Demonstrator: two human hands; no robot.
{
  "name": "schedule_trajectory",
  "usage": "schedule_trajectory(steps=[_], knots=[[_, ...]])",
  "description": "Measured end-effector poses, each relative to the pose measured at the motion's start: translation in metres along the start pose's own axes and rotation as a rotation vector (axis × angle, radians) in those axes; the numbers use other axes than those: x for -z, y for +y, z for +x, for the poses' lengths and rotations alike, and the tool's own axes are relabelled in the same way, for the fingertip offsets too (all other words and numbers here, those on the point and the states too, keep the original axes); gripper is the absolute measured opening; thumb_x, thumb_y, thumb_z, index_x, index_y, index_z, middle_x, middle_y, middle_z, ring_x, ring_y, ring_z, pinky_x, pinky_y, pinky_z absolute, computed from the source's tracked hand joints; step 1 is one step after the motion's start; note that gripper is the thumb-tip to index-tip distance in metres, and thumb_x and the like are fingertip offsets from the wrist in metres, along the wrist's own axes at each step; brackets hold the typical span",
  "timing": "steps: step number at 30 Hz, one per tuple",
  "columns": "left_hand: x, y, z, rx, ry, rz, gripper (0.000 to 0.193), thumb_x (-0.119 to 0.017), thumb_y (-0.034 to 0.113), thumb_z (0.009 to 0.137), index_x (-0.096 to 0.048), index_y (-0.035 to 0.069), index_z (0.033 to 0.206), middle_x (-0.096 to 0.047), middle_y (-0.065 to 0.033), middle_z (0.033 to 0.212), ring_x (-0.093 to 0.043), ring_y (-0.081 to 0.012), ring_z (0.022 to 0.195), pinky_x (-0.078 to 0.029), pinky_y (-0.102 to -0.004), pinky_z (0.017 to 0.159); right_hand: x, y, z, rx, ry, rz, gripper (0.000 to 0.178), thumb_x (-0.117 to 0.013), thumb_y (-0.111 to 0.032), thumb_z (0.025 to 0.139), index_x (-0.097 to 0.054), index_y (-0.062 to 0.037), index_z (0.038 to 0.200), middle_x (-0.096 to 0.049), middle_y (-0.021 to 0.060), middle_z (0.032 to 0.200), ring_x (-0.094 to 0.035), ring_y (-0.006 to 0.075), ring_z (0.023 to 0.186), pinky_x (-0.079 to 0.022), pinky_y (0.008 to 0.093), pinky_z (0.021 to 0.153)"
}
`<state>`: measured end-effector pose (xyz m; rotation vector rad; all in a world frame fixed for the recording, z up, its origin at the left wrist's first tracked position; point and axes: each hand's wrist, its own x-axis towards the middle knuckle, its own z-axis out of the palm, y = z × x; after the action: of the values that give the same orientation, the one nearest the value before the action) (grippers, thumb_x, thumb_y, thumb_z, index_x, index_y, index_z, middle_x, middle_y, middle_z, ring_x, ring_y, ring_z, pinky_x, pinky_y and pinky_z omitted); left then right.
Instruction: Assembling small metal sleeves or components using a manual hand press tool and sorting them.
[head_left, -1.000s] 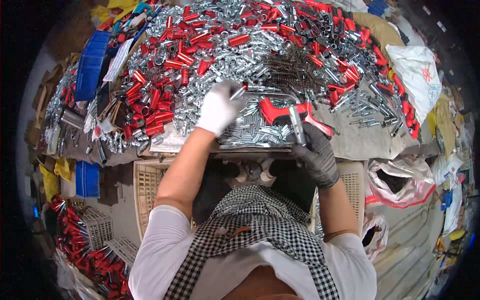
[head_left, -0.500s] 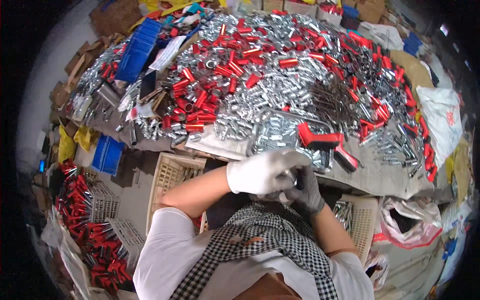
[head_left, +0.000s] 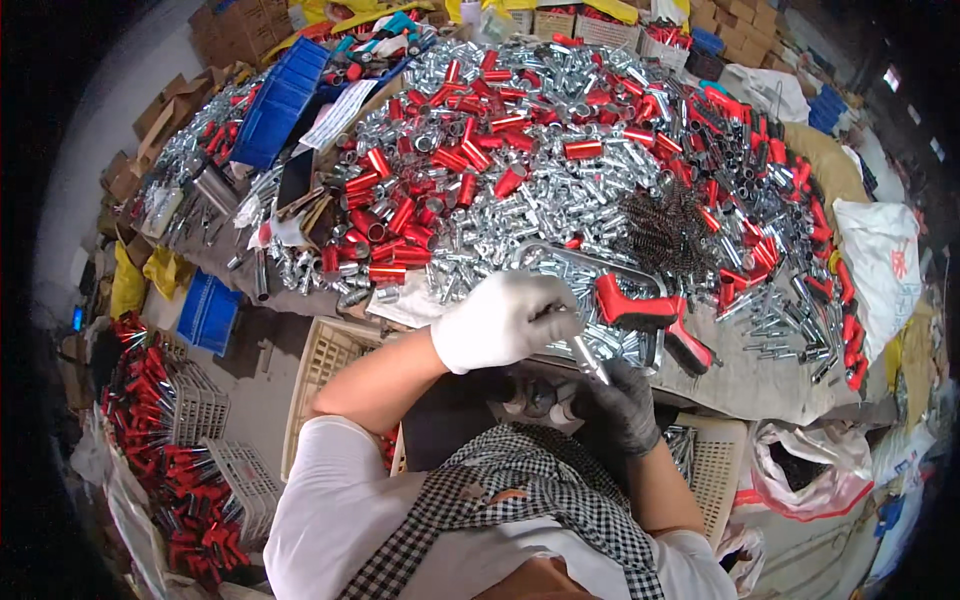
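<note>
In front of my body my right hand (head_left: 630,408), in a dark grey glove, grips the lower end of a slim silver metal rod (head_left: 590,360). The rod tilts up toward my left hand (head_left: 505,322), which wears a white glove. Its fingers are curled close to the rod's upper end; what they pinch is hidden. Just beyond my hands lies a metal tray (head_left: 640,268) full of small silver parts. A red and black pistol-shaped handle (head_left: 628,302) rests across the tray's right side, and a second such handle (head_left: 690,345) leans beside it.
A large heap of silver parts (head_left: 560,190) and red sleeves (head_left: 400,215) covers the table. Dark springs (head_left: 665,225) lie right of centre. Cream baskets (head_left: 722,470) stand below the table edge, with red-handled pieces (head_left: 200,500) at lower left and a white sack (head_left: 875,260) at right.
My hands have drawn apart. The left has moved left and slightly up, the right slightly down, and the silver rod now shows between them.
</note>
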<state>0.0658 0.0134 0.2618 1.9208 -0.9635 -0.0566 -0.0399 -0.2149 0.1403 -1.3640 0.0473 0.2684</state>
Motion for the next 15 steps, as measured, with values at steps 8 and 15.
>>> schedule_trajectory(steps=[8, 15], knots=[[0.060, -0.065, 0.092, 0.341, 0.277, 0.555, 0.041, -0.067, 0.042, 0.087, -0.068, 0.002, 0.091, -0.067, -0.0212, 0.081, -0.067, -0.0328, 0.074, -0.052, -0.0412, 0.066, 0.002, 0.001, 0.000, -0.001, 0.060, -0.016, 0.050, -0.065, -0.032, 0.088, -0.058, 0.0021, 0.124, -0.066, 0.0066, 0.097, -0.061, 0.0133, 0.084, -0.050, 0.0292, 0.075], [0.105, -0.206, 0.147, 0.661, 0.139, 0.767, 0.067, -0.074, 0.051, 0.071, -0.063, -0.003, 0.111, -0.066, -0.0259, 0.107, -0.063, -0.0392, 0.102, -0.049, -0.0428, 0.091, 0.001, -0.043, 0.002, -0.111, 0.069, -0.356, 0.037, -0.075, -0.017, 0.078, -0.066, 0.0028, 0.108, -0.069, 0.0081, 0.094, -0.063, 0.0131, 0.086, -0.052, 0.0303, 0.078]])
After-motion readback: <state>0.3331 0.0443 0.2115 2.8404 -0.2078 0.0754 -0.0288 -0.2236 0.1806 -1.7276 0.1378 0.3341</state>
